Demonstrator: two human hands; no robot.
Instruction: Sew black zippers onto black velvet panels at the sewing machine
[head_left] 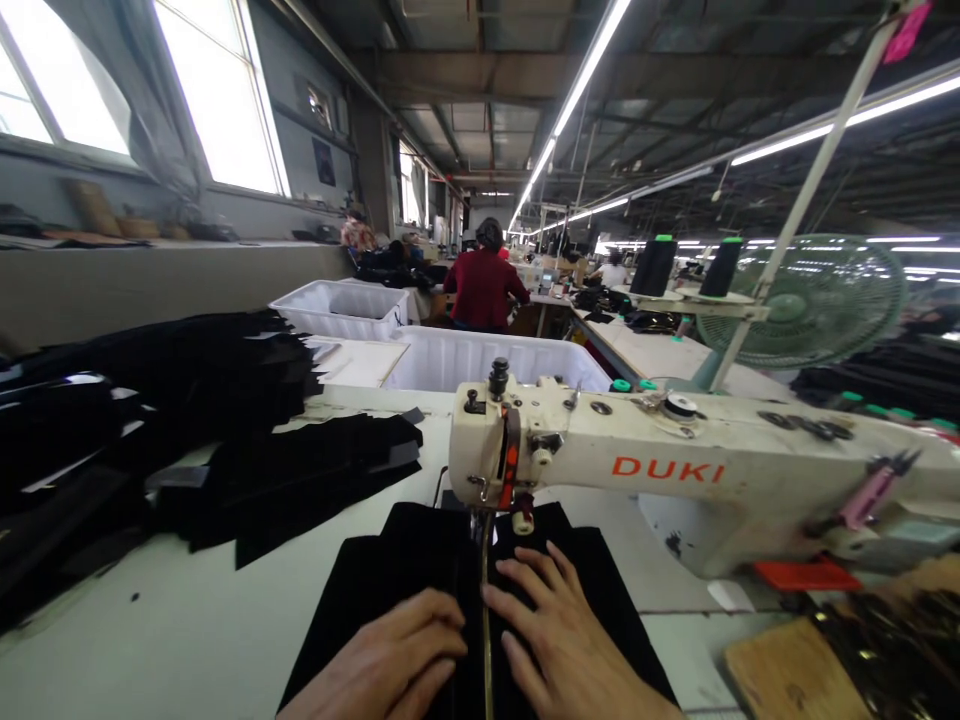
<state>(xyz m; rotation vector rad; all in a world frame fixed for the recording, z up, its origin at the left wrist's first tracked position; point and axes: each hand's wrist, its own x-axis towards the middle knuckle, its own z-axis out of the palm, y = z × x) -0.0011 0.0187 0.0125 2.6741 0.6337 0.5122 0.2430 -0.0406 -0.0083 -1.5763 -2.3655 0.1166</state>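
Black fabric [360, 590] lies under the needle area of a white sewing machine [660, 440] marked DUKI. A narrow gold-toned strip [487, 640], likely a zipper, runs down the fabric's middle to the presser foot, which is partly hidden. My left hand [397, 650] rests on the fabric left of the strip, its fingers bent and close together, with what is beneath them hidden. My right hand [555, 630] lies flat with fingers spread on the fabric right of the strip, its index fingertip beside the strip.
Stacks of black cut pieces [315, 470] cover the table's left side. White bins [495, 358] stand behind the machine. Thread cones [654, 268] and a green fan [806, 300] are at the right, pink snips [874, 495] on the machine. A person in dark red [482, 285] sits ahead.
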